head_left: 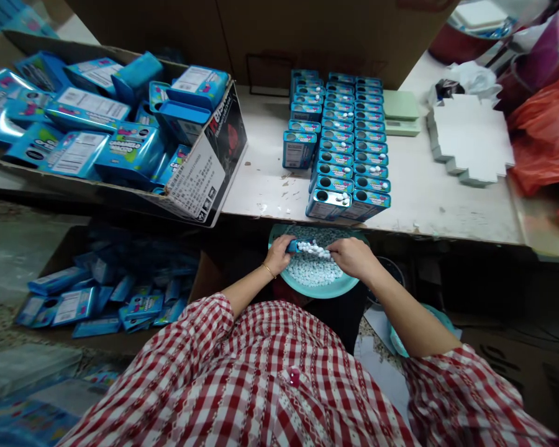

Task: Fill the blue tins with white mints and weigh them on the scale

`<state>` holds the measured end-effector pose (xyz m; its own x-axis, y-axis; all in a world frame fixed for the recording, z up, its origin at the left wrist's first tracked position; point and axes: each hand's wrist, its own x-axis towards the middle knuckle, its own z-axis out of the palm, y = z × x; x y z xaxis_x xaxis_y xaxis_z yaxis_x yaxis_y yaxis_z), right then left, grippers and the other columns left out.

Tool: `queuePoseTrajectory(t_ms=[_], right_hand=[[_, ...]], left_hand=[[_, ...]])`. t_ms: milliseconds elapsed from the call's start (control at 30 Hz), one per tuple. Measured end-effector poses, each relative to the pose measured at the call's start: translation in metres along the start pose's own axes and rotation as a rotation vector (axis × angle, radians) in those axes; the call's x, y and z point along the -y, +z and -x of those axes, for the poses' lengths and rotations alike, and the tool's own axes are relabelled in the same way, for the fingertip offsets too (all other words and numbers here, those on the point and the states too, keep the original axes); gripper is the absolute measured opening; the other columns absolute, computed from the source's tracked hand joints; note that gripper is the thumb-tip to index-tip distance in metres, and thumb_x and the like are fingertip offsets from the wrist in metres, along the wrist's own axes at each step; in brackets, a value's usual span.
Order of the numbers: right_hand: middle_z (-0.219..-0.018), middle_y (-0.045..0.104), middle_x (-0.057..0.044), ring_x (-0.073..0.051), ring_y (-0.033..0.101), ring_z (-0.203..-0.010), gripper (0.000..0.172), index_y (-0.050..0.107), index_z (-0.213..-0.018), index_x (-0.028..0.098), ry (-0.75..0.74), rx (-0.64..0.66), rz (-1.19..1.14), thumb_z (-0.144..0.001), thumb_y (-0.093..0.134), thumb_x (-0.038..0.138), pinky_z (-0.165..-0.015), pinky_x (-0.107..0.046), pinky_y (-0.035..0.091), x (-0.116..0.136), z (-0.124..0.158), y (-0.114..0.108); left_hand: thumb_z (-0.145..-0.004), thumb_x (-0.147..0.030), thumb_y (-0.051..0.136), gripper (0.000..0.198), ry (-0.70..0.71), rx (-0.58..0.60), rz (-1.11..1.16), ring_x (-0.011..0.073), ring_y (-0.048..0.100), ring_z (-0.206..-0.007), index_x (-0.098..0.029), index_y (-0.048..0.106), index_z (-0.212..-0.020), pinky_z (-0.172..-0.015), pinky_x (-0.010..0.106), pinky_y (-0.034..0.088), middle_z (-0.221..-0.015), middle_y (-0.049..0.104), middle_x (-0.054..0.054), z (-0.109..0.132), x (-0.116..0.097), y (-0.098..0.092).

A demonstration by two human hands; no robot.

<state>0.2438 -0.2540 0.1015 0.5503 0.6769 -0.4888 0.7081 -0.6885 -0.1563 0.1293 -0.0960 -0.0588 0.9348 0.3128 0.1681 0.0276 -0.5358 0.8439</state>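
My left hand (278,254) is closed round a small blue tin (294,246), held on its side over a teal bowl (315,289) full of small white candies (312,273). My right hand (351,257) is curled, its fingers pressing a heap of white candies against the tin's top. Both hands hover over the bowl, just below the table edge. Beyond the bowl, rows of several upright blue tins (342,149) stand on the white table (428,192), some with candies showing in their round top holes.
A tilted cardboard box (200,180) of blue tins sits at the left of the table. Another box of tins (97,298) lies on the floor below. A green scale (400,112), stacked white cardboard pieces (470,136) and red bags (545,136) are at the right.
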Motion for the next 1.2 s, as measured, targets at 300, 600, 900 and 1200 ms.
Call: queuePoseTrajectory(t_ms=[300,600,900,1200], right_hand=[[-0.103,0.067,-0.005,-0.020,0.061,-0.092,0.031,0.065,-0.104,0.027,0.048,-0.056,0.076,-0.084,0.041,0.023,-0.074,-0.026,0.043,-0.017,0.043,-0.010],[-0.105,0.065,-0.013,-0.021,0.060,-0.096,0.038,0.060,-0.113,0.018,0.217,0.025,-0.086,-0.085,0.035,0.009,-0.078,-0.028,0.042,-0.032,-0.038,0.137],[-0.086,0.069,-0.004,-0.015,0.060,-0.079,0.030,0.067,-0.097,0.017,0.086,0.080,-0.470,-0.072,0.051,0.012,-0.071,-0.021,0.043,-0.050,-0.061,0.161],[-0.068,0.064,-0.001,-0.013,0.054,-0.061,0.029,0.067,-0.087,0.014,-0.040,-0.060,-0.953,-0.069,0.054,0.031,-0.061,-0.025,0.043,-0.066,0.005,0.093]], left_hand=[[-0.065,-0.011,0.052,0.040,-0.023,-0.063,0.112,0.0218,0.056,-0.097,-0.017,0.055,-0.104,-0.087,0.037,0.044,-0.102,0.059,0.008,0.005,0.003,-0.005],[-0.070,-0.017,0.059,0.033,-0.065,-0.107,0.253,0.0181,0.058,-0.092,-0.018,0.055,-0.102,-0.085,0.033,0.045,-0.100,0.062,0.005,0.018,0.004,-0.019],[-0.066,-0.025,0.068,0.043,-0.194,-0.212,0.302,0.0160,0.057,-0.085,-0.018,0.052,-0.105,-0.082,0.030,0.045,-0.093,0.060,0.002,0.011,0.008,-0.020],[-0.069,-0.019,0.060,0.036,-0.125,-0.165,0.167,0.0179,0.057,-0.089,-0.018,0.053,-0.104,-0.084,0.032,0.045,-0.098,0.060,0.004,0.010,0.005,-0.023]])
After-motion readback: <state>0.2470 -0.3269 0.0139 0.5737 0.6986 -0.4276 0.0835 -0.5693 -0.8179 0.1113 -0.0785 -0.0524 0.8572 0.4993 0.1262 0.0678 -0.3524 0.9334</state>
